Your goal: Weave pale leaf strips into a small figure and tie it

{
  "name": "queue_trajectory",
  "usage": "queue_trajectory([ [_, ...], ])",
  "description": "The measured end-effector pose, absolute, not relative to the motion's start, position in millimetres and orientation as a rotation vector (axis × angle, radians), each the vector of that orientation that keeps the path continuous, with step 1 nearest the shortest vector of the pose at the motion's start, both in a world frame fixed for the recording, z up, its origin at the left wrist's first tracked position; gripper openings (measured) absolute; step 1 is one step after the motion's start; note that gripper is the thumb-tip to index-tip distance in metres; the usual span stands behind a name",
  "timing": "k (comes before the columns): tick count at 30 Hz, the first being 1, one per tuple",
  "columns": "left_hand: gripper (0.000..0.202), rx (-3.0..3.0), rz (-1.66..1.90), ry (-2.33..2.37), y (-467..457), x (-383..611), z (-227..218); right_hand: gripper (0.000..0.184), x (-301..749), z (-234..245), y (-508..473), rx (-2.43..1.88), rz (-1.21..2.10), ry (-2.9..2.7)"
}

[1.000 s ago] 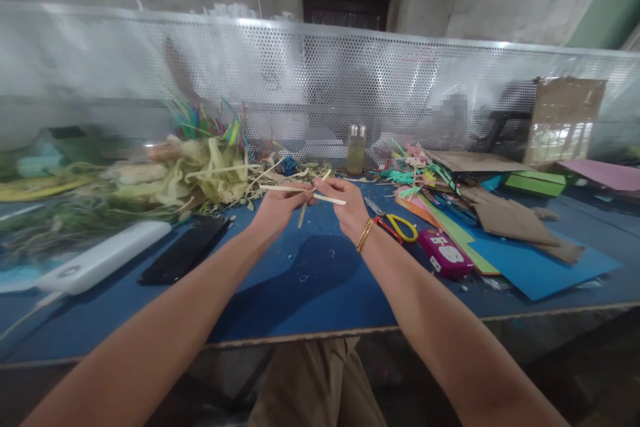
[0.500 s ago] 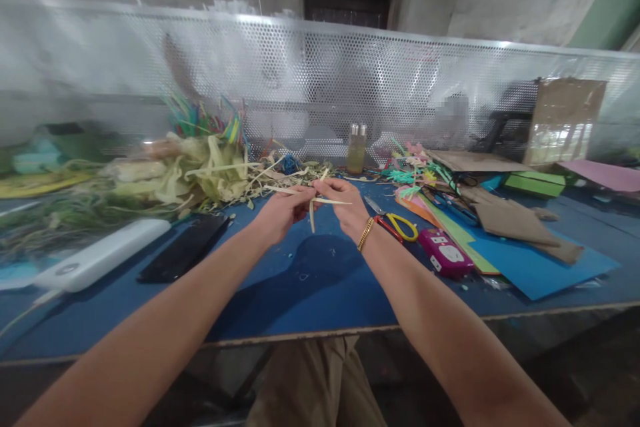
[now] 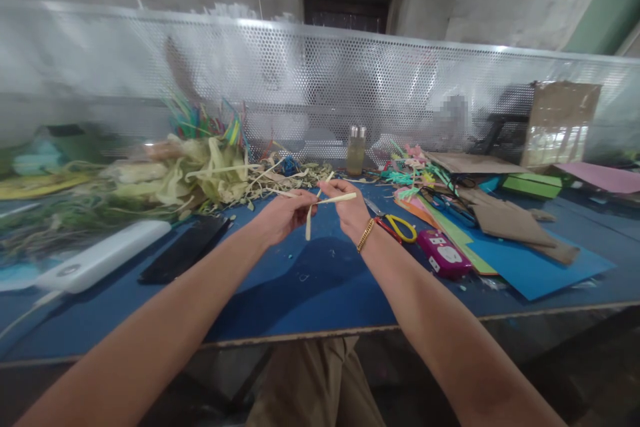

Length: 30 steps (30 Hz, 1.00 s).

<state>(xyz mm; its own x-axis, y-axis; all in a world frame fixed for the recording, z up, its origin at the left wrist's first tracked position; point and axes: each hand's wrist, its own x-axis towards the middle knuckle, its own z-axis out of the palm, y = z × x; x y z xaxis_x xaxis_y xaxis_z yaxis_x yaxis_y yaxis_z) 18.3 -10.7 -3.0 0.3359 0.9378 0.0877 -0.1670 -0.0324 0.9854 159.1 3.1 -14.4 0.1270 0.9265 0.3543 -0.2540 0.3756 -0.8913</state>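
Pale, flat plant-leaf strips (image 3: 338,199) cross one another between my hands, above the blue tabletop. My left hand (image 3: 291,212) is closed on them from the left, thumb and fingers pinched near the crossing. From the other side, my right hand (image 3: 346,205) has its fingers closed at the strips' upper part; one strip end points right across it. Another end hangs down between the hands, and one sticks up above the fingertips. The exact fold at the crossing is too small to make out. A gold chain bracelet (image 3: 365,235) circles my right wrist.
Yellow-and-red-handled scissors (image 3: 401,228) and a purple box-like item (image 3: 445,253) lie right of my right hand. Coloured paper (image 3: 530,267) and cardboard lie farther right. A black phone (image 3: 184,250), a white power strip (image 3: 103,255) and heaped pale husks (image 3: 215,167) are left. A bottle (image 3: 356,150) stands behind.
The crossing strips have turned a little: the right end now sits higher and tilts upward, and the hanging end reaches slightly lower. Both hands stay close together.
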Motion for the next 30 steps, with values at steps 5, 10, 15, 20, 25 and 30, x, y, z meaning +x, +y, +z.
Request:
queue_trajectory([
  [5,0.015,1.184,1.081,0.754,-9.4,15.4,-3.0,0.029,161.1,-13.4,5.3,-0.767,0.974,-1.107],
  [10,0.028,1.097,1.040,0.590,-6.0,10.8,-3.4,0.031,165.5,-9.4,4.9,-0.774,1.028,-1.042],
  [15,0.027,1.157,1.149,0.615,-1.2,11.7,-9.1,0.033,167.4,-7.3,4.9,-0.810,1.053,-1.051],
  [20,0.020,1.272,1.233,0.674,-1.4,12.3,-10.0,0.051,174.5,-4.7,6.5,-0.787,1.069,-1.103],
  [25,0.021,1.353,1.170,0.650,-3.4,10.8,-10.7,0.052,179.4,-4.8,7.2,-0.859,1.152,-1.126],
  [30,0.024,1.362,1.119,0.655,-3.9,9.8,-12.6,0.028,172.3,-5.5,2.7,-0.777,1.209,-1.213],
])
